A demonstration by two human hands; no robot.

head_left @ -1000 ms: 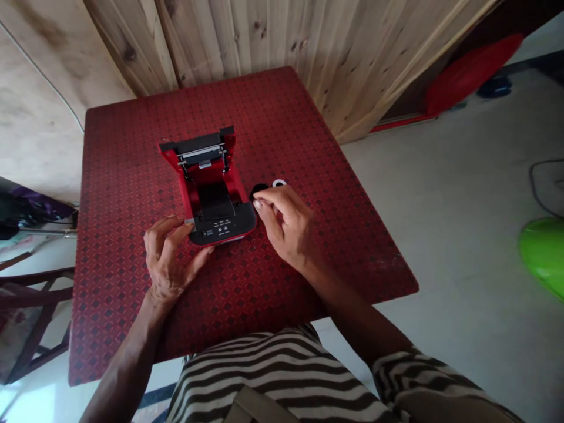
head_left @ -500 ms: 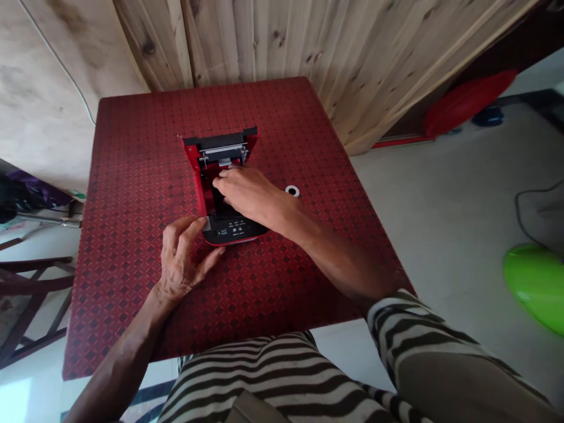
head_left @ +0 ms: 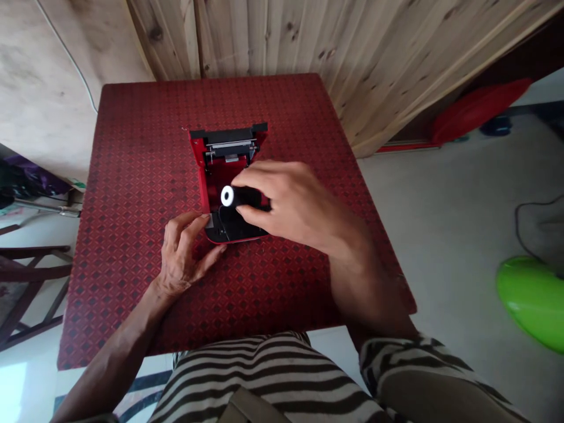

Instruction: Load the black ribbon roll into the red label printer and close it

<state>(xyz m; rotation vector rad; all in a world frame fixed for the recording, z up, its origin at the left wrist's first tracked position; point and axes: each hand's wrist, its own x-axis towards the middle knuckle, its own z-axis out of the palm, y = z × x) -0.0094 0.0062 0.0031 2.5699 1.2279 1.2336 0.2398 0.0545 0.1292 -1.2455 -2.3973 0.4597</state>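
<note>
A small red and black device (head_left: 211,233) stands on the red patterned table with its lid raised at the back, showing a roller and metal rod inside. My right hand (head_left: 282,197) grips a black roll with a white ringed end (head_left: 227,195) between thumb and fingers, above the device's open compartment. The roll lies sideways, its white end facing left. My left hand (head_left: 185,249) rests at the device's front left corner, fingertips on the corner and thumb along the front edge. The right side of the device is partly hidden by my right hand.
The red table (head_left: 145,147) stands against a wooden plank wall (head_left: 282,38). A dark wooden chair (head_left: 35,285) is at the left. On the floor to the right are a bright green object (head_left: 531,299) and a cable.
My right hand has come out of the compartment and now holds the roll above it. The white-ended roll no longer stands on the table at the right. My left hand stays at the corner.
</note>
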